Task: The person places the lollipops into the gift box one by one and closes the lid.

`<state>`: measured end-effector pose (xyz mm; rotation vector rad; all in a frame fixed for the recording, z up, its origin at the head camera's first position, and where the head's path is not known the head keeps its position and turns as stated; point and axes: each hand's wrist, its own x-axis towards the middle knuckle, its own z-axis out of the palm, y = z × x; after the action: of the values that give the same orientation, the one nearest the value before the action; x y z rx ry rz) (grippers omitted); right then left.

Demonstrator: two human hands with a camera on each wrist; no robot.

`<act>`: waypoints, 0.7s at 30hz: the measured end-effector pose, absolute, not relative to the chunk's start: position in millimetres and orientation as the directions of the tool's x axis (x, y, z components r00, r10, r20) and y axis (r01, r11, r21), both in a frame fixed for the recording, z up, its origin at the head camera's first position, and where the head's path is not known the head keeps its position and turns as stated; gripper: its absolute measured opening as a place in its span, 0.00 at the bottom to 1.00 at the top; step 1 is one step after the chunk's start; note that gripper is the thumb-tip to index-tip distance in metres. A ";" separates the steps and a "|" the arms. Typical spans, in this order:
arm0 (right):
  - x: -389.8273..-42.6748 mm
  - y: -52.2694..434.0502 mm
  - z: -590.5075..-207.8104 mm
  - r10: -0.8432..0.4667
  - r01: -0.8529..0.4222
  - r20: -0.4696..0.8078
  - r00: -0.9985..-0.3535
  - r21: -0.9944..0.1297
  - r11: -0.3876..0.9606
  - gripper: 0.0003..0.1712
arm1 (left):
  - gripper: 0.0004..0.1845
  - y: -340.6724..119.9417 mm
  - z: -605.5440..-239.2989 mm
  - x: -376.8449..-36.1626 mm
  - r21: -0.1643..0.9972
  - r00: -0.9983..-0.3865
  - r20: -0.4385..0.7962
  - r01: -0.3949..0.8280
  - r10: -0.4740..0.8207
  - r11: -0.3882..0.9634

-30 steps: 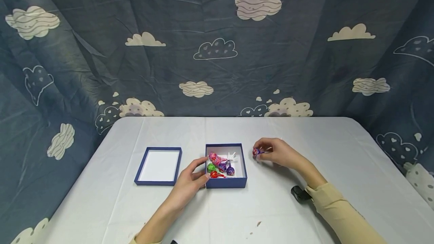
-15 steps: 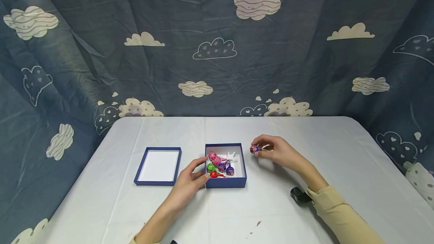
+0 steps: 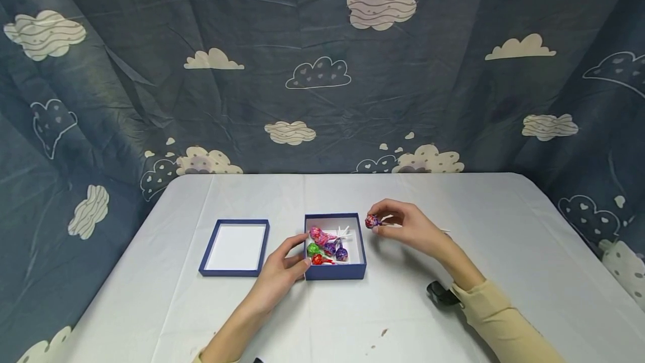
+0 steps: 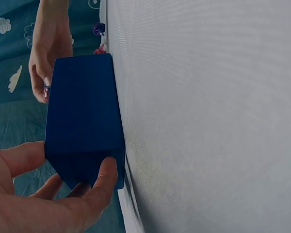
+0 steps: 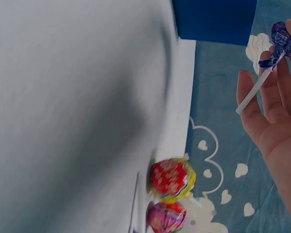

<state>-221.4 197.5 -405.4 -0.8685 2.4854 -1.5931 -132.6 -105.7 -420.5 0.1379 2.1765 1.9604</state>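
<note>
My right hand [image 3: 405,226] pinches a lollipop [image 3: 372,221] in a purple and red wrapper, just right of the blue box [image 3: 335,272]. In the right wrist view the held lollipop [image 5: 281,41] shows its white stick slanting down across the fingers. The box stands uncovered, with several wrapped lollipops in pink, green, purple and red lying in its left and front part. My left hand [image 3: 282,268] holds the box by its left side, thumb and forefinger at the rim. From the left wrist view, bent fingers [image 4: 104,179] lie against the box's wall [image 4: 85,104].
Left of the box lies its blue-edged lid [image 3: 234,246], white inside facing up. Two more lollipops, one red and yellow [image 5: 172,178] and one pink [image 5: 167,217], lie on the white tablecloth [image 3: 403,318]. A cloud-patterned curtain [image 3: 322,116] surrounds the table's back and sides.
My right hand has moved left toward the box with the lollipop, lifting slightly at first. A white stick now shows behind the right forearm. The left hand and box stay in place.
</note>
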 end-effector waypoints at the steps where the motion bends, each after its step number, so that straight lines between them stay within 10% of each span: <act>1: -220.3 195.8 -404.3 -0.488 -0.422 0.240 -0.839 -0.854 0.305 0.15 | 0.27 -105.8 -420.5 -132.5 0.991 -0.974 -0.093 -0.071 0.207 0.113; 21: -193.7 154.3 -366.3 -0.549 -0.467 0.268 -0.792 -0.845 0.260 0.17 | 0.28 -106.1 -420.8 -132.5 0.992 -0.972 -0.093 -0.071 0.216 0.104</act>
<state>-193.7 154.3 -366.3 -0.9816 2.4290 -1.5844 -132.5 -106.1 -420.8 0.1452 2.1635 1.9642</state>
